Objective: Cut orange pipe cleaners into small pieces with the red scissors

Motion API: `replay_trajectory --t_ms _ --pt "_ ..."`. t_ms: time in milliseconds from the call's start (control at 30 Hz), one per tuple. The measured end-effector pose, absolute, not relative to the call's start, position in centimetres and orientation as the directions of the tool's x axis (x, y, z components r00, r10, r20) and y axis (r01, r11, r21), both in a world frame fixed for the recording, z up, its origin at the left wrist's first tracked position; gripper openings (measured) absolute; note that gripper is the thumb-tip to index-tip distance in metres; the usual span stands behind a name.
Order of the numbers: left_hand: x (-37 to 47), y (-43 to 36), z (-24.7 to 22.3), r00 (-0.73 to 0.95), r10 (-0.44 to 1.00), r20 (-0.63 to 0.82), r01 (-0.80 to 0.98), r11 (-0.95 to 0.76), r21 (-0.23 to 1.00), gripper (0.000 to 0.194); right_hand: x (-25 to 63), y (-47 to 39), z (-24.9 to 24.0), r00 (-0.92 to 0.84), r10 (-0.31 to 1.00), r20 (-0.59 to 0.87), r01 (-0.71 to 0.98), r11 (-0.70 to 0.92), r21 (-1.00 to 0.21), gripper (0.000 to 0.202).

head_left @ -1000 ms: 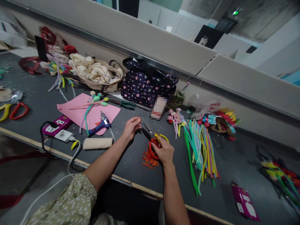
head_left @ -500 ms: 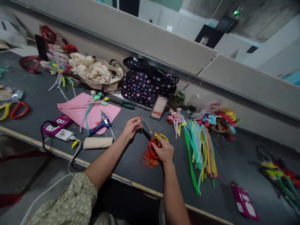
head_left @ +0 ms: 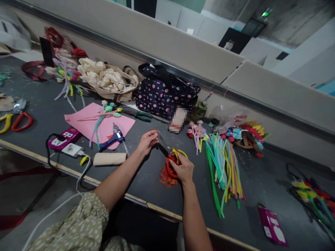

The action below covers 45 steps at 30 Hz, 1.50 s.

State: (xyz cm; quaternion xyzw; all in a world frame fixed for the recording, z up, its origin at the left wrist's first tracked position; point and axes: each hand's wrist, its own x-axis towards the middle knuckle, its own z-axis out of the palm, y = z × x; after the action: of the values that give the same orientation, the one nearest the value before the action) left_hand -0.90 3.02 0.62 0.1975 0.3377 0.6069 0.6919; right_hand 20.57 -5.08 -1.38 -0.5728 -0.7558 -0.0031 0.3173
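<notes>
Scissors (head_left: 170, 151), one pair, red and yellow handles: grasped in the right hand (head_left: 184, 168), above the near middle of the dark tabletop (head_left: 141, 179), blades aimed far and left. Left hand (head_left: 148, 143): thumb and fingertips pinched at the blade tips, on what looks like an orange scrap (head_left: 157, 131), mostly hidden. Orange pieces (head_left: 166, 180), a loose heap: beneath the scissors, apparently already cut. Fuzzy stems (head_left: 222, 162), a long multicoloured bundle: right of the hands, lying whole, apparently uncut. Glue gun (head_left: 114, 139): left, resting partly on a pink sheet (head_left: 78, 122), not in use. Quantity remaining: cannot be told.
</notes>
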Motion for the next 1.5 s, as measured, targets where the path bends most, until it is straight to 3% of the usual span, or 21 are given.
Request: replay_trajectory --t_ms 767,1200,1500 --pt "-0.8 3.0 0.4 0.034 0.968 -0.249 -0.696 0.202 0.690 0.034 20.7 -4.9 -1.5 -0.178 0.838 0.516 0.842 0.401 -0.361 0.047" --pt "-0.8 3.1 0.4 0.007 0.965 -0.261 -0.681 0.195 0.705 0.029 20.8 -4.9 -1.7 -0.183 0.892 0.413 0.860 0.349 -0.373 0.049" --pt "-0.9 3.2 0.2 -0.039 0.958 -0.284 -0.666 0.187 0.722 0.027 20.1 -5.2 -0.5 -0.047 0.929 0.367 0.903 0.197 -0.381 0.049"
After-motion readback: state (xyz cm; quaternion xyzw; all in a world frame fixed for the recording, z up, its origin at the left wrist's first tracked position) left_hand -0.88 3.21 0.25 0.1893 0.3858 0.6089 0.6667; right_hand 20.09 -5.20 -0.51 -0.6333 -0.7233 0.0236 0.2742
